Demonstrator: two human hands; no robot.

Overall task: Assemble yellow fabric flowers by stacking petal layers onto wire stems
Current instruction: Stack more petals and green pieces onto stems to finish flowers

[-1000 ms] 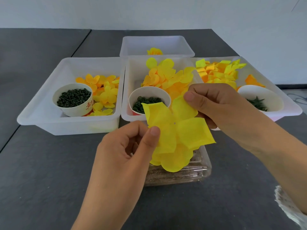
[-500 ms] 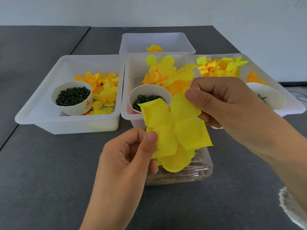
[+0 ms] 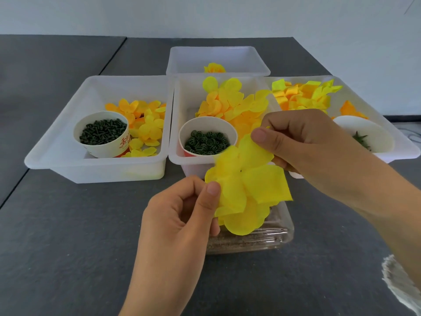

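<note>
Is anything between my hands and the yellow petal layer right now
No. The left hand pinches the yellow petal layer at its left edge and the right hand pinches its top petal. Nothing lies between.

Matt yellow cloth petals (image 3: 248, 185), translucent plastic trays (image 3: 57, 147), seemingly paper cups (image 3: 102, 147), matt dark tabletop (image 3: 68, 224).

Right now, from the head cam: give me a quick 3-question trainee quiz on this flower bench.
1. True or false: both hands pinch the yellow petal layer.
2. The cup in the middle tray holds: A) green rings B) orange petals C) nothing.
3. What lies directly under the held layer?

Key
1. True: left hand at its left edge, right hand at its top.
2. A
3. A clear container.
</note>
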